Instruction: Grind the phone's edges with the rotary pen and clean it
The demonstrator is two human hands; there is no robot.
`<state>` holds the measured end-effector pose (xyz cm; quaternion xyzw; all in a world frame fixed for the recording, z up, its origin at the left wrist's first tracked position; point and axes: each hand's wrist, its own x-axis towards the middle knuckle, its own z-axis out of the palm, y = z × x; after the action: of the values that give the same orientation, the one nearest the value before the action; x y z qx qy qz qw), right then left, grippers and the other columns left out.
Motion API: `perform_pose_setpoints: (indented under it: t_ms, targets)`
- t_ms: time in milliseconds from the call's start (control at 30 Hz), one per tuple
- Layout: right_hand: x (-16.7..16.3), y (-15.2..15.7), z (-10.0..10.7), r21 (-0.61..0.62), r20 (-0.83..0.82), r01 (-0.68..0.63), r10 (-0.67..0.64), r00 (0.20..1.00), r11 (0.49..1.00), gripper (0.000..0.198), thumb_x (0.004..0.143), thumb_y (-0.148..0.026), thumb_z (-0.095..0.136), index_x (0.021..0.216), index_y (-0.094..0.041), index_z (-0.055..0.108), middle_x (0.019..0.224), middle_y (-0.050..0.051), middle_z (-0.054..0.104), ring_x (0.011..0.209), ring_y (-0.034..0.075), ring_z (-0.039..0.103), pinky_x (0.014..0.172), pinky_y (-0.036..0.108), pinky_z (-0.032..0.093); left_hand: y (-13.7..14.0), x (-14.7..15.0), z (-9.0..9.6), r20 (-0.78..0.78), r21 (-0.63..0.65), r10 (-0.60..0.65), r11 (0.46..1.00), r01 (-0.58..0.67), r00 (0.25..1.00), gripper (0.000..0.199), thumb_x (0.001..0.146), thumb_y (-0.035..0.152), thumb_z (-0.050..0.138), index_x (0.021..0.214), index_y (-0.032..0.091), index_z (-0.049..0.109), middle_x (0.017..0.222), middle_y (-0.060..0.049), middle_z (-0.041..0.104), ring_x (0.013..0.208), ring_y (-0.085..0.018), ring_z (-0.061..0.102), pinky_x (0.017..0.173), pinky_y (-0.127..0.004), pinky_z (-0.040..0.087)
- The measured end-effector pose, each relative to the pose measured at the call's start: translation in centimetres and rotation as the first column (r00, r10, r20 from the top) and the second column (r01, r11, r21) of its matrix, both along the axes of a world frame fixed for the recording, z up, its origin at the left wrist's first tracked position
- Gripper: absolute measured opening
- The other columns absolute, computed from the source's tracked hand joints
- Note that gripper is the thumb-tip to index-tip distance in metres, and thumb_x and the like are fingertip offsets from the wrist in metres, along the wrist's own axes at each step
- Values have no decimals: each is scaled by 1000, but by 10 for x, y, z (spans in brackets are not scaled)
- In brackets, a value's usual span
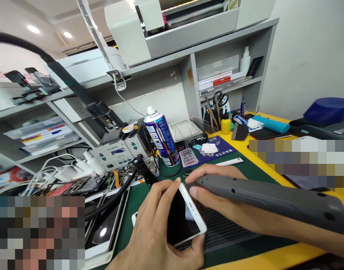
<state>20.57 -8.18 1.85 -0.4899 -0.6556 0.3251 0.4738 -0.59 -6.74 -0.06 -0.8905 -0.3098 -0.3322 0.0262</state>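
A white-framed smartphone (pixel 186 217) with a dark screen is tilted up over a black honeycomb mat (pixel 227 227). My left hand (pixel 157 228) is closed around it, fingers on the far edge and thumb at the near corner. From the right comes my right hand (pixel 217 187), its index finger and thumb closed about the tapered end of a long dark grey tool (pixel 262 197) with screw holes. Its kind is unclear, and its tip is hidden by the fingers near the phone's top edge. A white corner of another flat thing (pixel 134 218) shows beside my left hand.
A blue spray can (pixel 164 138) and a black flashlight-like cylinder (pixel 144 168) stand beyond my hands. Several phones lie in a tray (pixel 118 225) at left. A white strip (pixel 231 161), yellow bottle (pixel 225 124) and tool holder (pixel 215 114) are farther right, below grey shelves (pixel 193 63).
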Motion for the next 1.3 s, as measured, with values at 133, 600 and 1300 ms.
perform_pose_setpoints:
  t_ms: [133,600,1300]
  targets:
    - [12,10,12,-149,-123,-73,55,991,986,33,92,-51,62,94,-19,71,61,-2,66,52,14,63,55,27,53,1,4,4,-96,-159,-68,986,53,993,68,68,23,72,134,18,55,119,-13,63,106,-28,69,87,-39,65]
    - [9,8,-11,-144,176,-42,68,982,989,12,68,-20,57,57,-19,62,57,-1,63,53,13,56,52,26,44,15,-2,-21,-186,-3,-145,989,147,972,58,73,49,79,121,19,67,116,-12,75,104,-33,72,79,-42,68]
    - [-7,8,-18,-32,136,-58,62,989,998,24,64,-18,56,49,-19,37,44,-4,42,41,6,38,39,18,33,23,-7,-33,-199,-156,-223,969,194,954,55,85,50,70,131,24,58,128,-9,66,117,-34,61,90,-50,61]
